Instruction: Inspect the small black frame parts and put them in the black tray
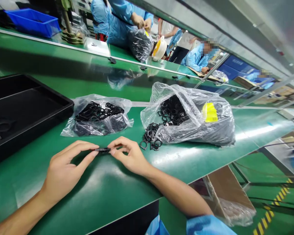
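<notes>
My left hand [66, 168] and my right hand [128, 155] meet over the green bench [107, 192], each pinching one end of a small flat black plastic part [103, 150]. Just beyond my hands lie two clear plastic bags full of the same black parts: a smaller bag [99, 116] to the left and a larger bag [188, 114] to the right with a yellow label [210, 112]. Several black parts [150, 137] spill from the larger bag's mouth, close to my right fingers.
A black tray [22, 111] sits at the left edge. Beyond a green conveyor belt [63, 68], a blue bin [33, 21] stands far left and people in blue coats handle another bag [140, 44]. A cardboard box [229, 194] lies below the bench edge at right.
</notes>
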`<action>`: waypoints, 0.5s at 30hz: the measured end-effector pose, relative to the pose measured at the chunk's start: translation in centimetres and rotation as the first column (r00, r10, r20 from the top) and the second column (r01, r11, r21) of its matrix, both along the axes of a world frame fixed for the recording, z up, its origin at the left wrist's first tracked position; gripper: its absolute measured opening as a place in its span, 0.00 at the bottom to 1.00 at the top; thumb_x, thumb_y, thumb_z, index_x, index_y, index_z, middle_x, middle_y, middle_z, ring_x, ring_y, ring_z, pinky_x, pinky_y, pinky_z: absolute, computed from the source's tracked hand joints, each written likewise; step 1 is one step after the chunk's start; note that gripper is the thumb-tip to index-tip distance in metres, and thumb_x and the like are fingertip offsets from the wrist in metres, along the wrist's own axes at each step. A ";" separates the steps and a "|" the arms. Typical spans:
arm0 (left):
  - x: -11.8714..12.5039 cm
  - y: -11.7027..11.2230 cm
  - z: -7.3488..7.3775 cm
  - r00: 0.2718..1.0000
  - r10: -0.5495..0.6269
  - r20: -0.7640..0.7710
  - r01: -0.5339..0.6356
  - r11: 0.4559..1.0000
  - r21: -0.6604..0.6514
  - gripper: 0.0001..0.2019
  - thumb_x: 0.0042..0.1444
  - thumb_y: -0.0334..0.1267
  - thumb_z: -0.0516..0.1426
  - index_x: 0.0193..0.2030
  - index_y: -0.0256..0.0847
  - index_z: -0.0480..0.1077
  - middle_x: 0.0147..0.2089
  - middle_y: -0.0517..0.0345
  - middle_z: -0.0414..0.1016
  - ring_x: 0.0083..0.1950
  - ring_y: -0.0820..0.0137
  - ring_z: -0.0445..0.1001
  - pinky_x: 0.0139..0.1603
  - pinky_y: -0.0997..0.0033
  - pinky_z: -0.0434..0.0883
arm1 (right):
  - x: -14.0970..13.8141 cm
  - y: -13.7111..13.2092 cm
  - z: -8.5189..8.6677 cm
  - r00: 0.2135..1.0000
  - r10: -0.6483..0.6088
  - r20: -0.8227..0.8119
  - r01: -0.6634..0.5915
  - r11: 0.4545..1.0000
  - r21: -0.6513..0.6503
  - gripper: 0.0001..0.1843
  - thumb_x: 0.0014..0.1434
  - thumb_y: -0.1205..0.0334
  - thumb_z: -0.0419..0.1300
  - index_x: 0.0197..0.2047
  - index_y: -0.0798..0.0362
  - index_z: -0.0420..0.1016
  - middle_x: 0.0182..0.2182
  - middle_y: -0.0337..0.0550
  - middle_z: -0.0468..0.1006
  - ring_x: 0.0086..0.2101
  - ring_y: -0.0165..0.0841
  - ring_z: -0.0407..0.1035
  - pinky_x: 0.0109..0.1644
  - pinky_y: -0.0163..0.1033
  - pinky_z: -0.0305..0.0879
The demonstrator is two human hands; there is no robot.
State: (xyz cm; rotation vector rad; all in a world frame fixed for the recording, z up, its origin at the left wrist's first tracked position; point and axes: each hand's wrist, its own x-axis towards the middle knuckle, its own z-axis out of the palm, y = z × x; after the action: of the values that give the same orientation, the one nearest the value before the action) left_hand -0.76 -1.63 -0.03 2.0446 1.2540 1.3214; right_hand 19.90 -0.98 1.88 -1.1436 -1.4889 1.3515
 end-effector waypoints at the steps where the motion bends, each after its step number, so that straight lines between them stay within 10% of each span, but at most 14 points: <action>1: 0.0 0.0 -0.2 1.000 0.010 0.008 -0.010 0.999 -0.032 0.04 0.62 0.39 0.61 0.41 0.45 0.77 0.40 0.63 0.81 0.39 0.72 0.80 0.45 0.74 0.76 | 0.0 -0.1 0.0 1.000 0.027 0.007 -0.027 0.999 0.030 0.07 0.58 0.60 0.65 0.40 0.52 0.78 0.39 0.42 0.77 0.39 0.30 0.74 0.44 0.36 0.72; 15: 0.8 0.2 -0.2 0.981 0.024 0.191 0.032 0.958 -0.287 0.08 0.58 0.43 0.63 0.36 0.42 0.76 0.34 0.59 0.81 0.35 0.69 0.80 0.41 0.72 0.79 | -0.1 -0.1 -0.4 0.993 -0.038 0.115 0.012 0.976 0.219 0.05 0.60 0.62 0.65 0.39 0.53 0.80 0.35 0.42 0.78 0.33 0.29 0.73 0.40 0.35 0.74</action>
State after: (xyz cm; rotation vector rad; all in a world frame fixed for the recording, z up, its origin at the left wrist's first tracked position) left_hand 0.07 -1.39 -0.18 1.6758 1.2704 1.2195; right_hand 19.82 -1.12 1.50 -1.1129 -1.6576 1.0879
